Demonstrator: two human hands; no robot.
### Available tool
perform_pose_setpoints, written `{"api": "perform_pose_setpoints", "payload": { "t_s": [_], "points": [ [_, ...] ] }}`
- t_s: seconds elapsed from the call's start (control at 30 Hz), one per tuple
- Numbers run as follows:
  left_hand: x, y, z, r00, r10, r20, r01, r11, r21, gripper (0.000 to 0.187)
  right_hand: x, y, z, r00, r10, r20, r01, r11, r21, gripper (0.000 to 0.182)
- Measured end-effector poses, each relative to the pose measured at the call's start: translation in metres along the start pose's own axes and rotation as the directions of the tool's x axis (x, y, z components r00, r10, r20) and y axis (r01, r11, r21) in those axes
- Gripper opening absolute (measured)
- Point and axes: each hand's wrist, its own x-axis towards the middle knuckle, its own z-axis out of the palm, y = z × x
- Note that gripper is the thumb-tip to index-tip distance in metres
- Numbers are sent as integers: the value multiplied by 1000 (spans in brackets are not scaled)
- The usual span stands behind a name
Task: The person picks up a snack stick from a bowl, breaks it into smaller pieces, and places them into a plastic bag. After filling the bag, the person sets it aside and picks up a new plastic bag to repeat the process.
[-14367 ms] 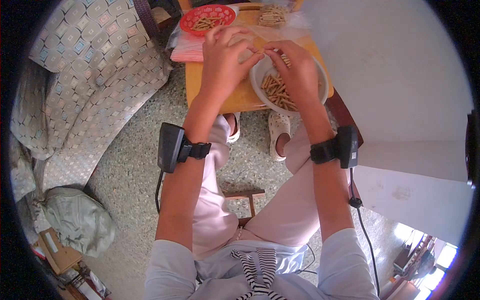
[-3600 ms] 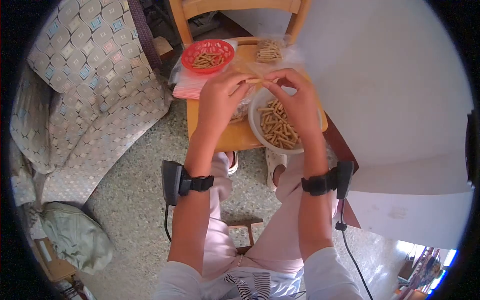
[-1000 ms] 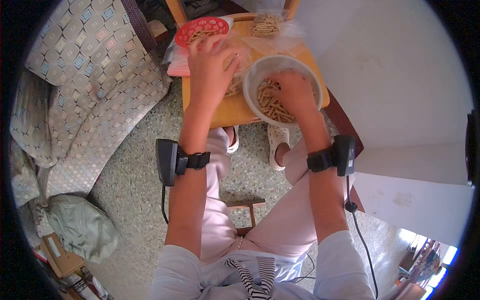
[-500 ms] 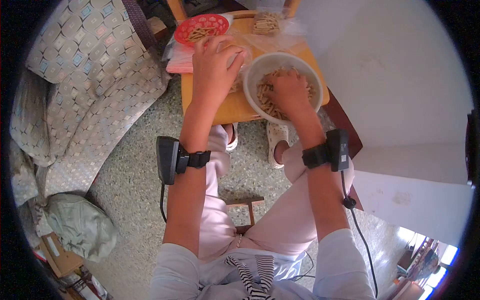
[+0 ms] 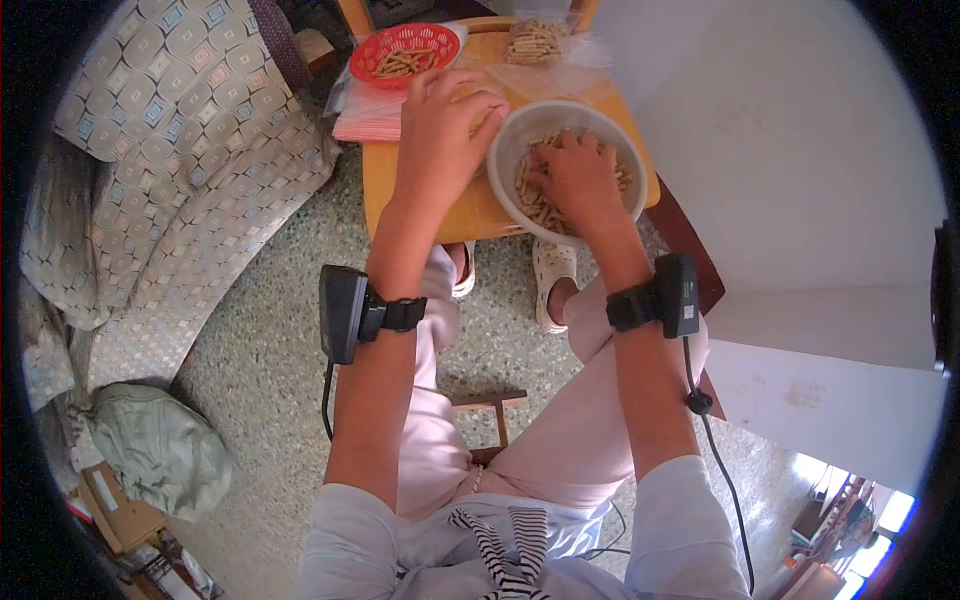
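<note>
right hand curled in bowl among sticks, grip unclear | left hand open on bag, bowl's left

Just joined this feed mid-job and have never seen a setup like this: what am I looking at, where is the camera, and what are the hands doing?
There is no machine: a seated person works with bare hands, filmed from a head-worn camera looking down. Black devices are strapped to both wrists. The right hand is inside a white bowl of short tan sticks; whether it grips any is hidden. The left hand rests beside the bowl on clear plastic bags; its grip cannot be seen. All this lies on a wooden chair seat, along with a red basket of the same sticks.
</note>
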Motion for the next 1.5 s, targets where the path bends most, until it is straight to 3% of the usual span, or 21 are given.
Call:
{"api": "perform_pose_setpoints", "payload": {
  "t_s": [0.13, 0.2, 0.23, 0.3, 0.33, 0.4, 0.43, 0.5, 0.6, 0.7, 0.83, 1.0, 1.23, 1.27, 1.3, 1.33, 1.37, 1.4, 1.43, 1.47, 1.5],
  "points": [
    [0, 1, 0, 1000, -14, 18, 14, 1000, 4, 14, 4, 0, 5, 988, -76, -137, 78, 997, 13, 25],
    [0, 2, -1, 1000, -17, 20, 17, 1000, 4, 15, 13, -4, 0, 993, 91, -71, -79, 983, 167, 18],
    [0, 2, -1, 999, -7, 37, 7, 1000, 1, 16, 13, -3, -5, 993, 92, -72, -79, 983, 166, 18],
    [0, 2, 0, 999, 4, 50, -4, 1000, 0, 18, 15, -1, -19, 930, 131, -344, 0, 935, 355, 19],
    [-1, 2, 1, 998, 21, 56, -21, 1000, 5, 19, 15, -3, -28, 930, 130, -345, 1, 935, 355, 19],
    [-1, 4, 2, 997, 36, 61, -37, 999, 13, 21, 13, -5, -42, 943, 210, -259, -9, 793, 609, 19],
    [0, 7, 1, 997, 46, 65, -46, 999, -6, 20, 11, -7, -43, 943, 208, -258, -8, 793, 609, 19],
    [1, 9, 0, 996, 56, 70, -54, 998, -24, 19, 9, -8, -43, 929, 80, -361, 180, 756, 629, 20],
    [3, 9, -1, 993, 94, 78, -95, 995, 15, 16, 8, -11, -41, 930, 115, -350, 164, 722, 672, 20],
    [6, 7, -1, 993, 108, 51, -109, 994, 13, 12, 8, -11, -44, 933, 166, -318, 90, 750, 655, 21],
    [9, 10, -7, 998, 53, -42, -55, 998, -38, 14, 10, -7, -44, 913, 197, -358, 105, 735, 670, 19],
    [12, 12, -12, 996, 43, -76, -47, 997, -61, 18, 12, -2, -42, 896, 109, -431, 219, 737, 640, 18],
    [21, -5, -5, 995, -10, -99, -9, 982, -189, 18, 11, 2, -33, 918, 142, -370, 138, 760, 635, 22],
    [22, -14, -3, 991, -10, -130, -18, 977, -210, 18, 14, 1, -22, 929, 75, -363, 149, 821, 551, 23],
    [22, -24, -7, 990, 35, -140, -41, 998, -43, 18, 12, 7, -17, 939, 33, -343, 134, 882, 451, 24],
    [22, -35, -10, 986, 90, -141, -79, 993, 85, 18, 12, 1, -14, 971, 76, -227, 15, 927, 375, 24],
    [23, -42, -17, 992, 121, -34, -116, 985, 128, 18, 10, 1, -3, 939, 38, -341, 87, 935, 344, 23],
    [22, -51, -20, 971, 232, 59, -238, 964, 115, 20, 5, -8, -19, 984, 84, -155, -30, 947, 320, 21],
    [16, -51, -22, 954, 240, 182, -267, 954, 140, 22, 4, -11, 5, 967, 95, -237, -35, 969, 246, 17],
    [8, -91, -8, 905, 263, 334, -313, 944, 102, 23, 4, -12, 25, 949, 78, -307, -31, 987, 157, 14],
    [4, -132, 8, 892, 329, 310, -387, 910, 147, 23, 17, -13, 44, 975, 92, -204, -48, 976, 211, 13]
  ]
}}
